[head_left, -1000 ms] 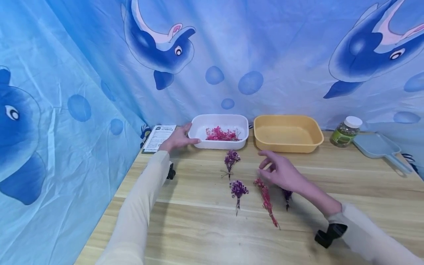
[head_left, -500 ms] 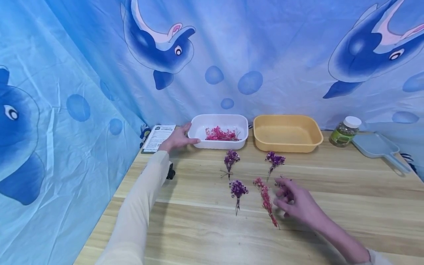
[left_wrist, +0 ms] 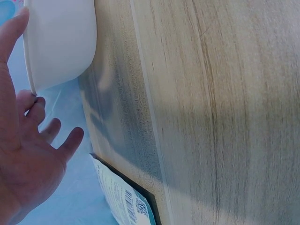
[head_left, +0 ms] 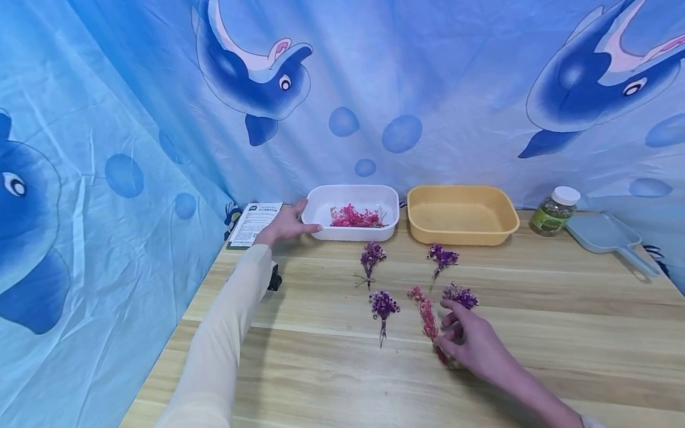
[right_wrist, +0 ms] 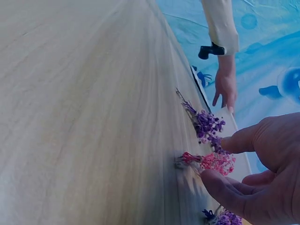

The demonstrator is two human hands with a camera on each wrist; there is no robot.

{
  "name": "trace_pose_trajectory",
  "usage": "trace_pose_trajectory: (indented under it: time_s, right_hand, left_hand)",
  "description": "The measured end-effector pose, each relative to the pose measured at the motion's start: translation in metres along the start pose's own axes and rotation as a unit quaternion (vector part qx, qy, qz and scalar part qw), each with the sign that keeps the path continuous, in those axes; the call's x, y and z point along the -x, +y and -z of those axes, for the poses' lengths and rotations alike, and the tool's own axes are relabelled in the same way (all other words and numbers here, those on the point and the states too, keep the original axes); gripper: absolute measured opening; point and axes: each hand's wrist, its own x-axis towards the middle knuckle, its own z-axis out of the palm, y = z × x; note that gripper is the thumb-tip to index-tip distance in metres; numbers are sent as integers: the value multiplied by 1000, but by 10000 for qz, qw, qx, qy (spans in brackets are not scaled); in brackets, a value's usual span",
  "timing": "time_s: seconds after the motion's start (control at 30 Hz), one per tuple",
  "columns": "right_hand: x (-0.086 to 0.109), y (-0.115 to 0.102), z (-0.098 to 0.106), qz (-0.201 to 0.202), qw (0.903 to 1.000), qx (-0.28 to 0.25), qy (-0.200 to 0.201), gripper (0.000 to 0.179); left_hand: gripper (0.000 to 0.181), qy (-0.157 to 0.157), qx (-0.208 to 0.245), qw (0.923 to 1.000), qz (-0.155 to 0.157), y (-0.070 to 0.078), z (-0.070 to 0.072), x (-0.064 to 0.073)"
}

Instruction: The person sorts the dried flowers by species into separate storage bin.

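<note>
My left hand (head_left: 286,226) holds the left end of a white plastic tub (head_left: 342,234), thumb on its front rim and fingers at the far side; the left wrist view shows the other fingers spread. Pink dried flowers (head_left: 353,216) lie inside the tub. My right hand (head_left: 476,342) hovers at the stems of a pink dried flower bunch (head_left: 425,312) on the table, thumb and fingers apart around it. In the right wrist view, a gap shows between thumb and forefinger. Just beyond those fingers lies a purple dried flower bunch (head_left: 461,295), its stems hidden.
More purple bunches lie at the middle: one (head_left: 373,257), another (head_left: 383,304) and a third (head_left: 442,255). Along the back stand a yellow tub (head_left: 460,238), a lidded jar (head_left: 554,214) and a grey-blue dustpan (head_left: 605,232). A printed packet (head_left: 254,224) lies left.
My right hand left a purple bunch before the yellow tub, drew back toward the near right, then moved left to the pink bunch's stems. The left hand stays on the white tub.
</note>
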Motion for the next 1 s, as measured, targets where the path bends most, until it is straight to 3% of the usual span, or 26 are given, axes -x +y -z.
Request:
trace_pose_trajectory:
  time_s: [0.2,0.47,1.0]
  right_hand:
    - [-1,-6,-8,-114,9996,243,106,75]
    - [-4,-11,-20,51,9959,852,313,71]
    - [-13,-12,-37,-258,9875,1493,442,78]
  left_hand:
    - [109,-38,-67,10000,17,1,1,-1]
    - [108,-27,-11,10000,-13,1,2,1]
    - [112,-62,116,9999,111,1,1,-1]
